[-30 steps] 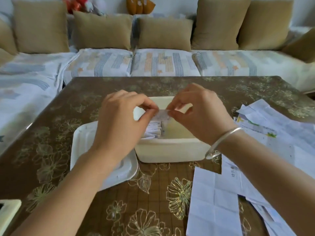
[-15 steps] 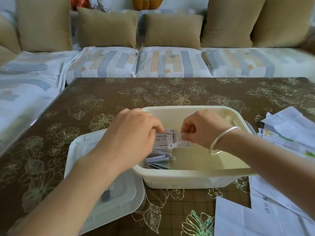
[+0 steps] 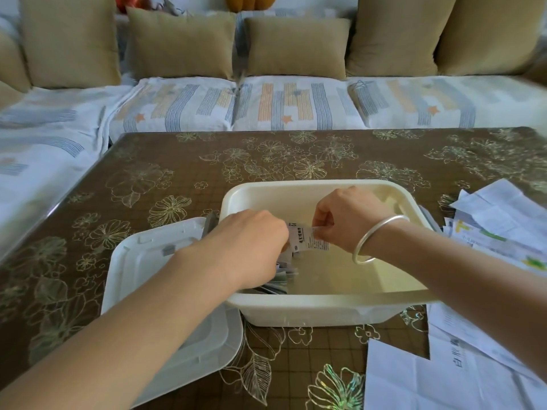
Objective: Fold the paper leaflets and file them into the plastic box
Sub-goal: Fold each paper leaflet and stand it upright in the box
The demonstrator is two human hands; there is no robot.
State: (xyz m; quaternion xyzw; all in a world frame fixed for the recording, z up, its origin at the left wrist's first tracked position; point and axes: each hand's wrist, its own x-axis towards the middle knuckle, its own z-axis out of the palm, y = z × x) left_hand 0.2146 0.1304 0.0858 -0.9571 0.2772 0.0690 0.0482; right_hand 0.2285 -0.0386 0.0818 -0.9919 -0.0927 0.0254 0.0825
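A leaflet (image 3: 305,239) is held inside the box (image 3: 325,300) at frame centre.
Its right edge is pinched by the right hand (image 3: 346,220), on whose wrist a bracelet (image 3: 379,238) is worn. Its left edge is met by the left hand (image 3: 251,247), fingertips hidden. Folded leaflets (image 3: 278,287) are stacked below. The lid (image 3: 142,261) is laid at lower left, and loose papers (image 3: 497,220) are spread at right.

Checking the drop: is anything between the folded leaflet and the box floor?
Nothing visible. The lid lies aside, left; the folded leaflet, pinched by the right hand, hangs over the open plastic box and its bare floor, beside the filed leaflets.
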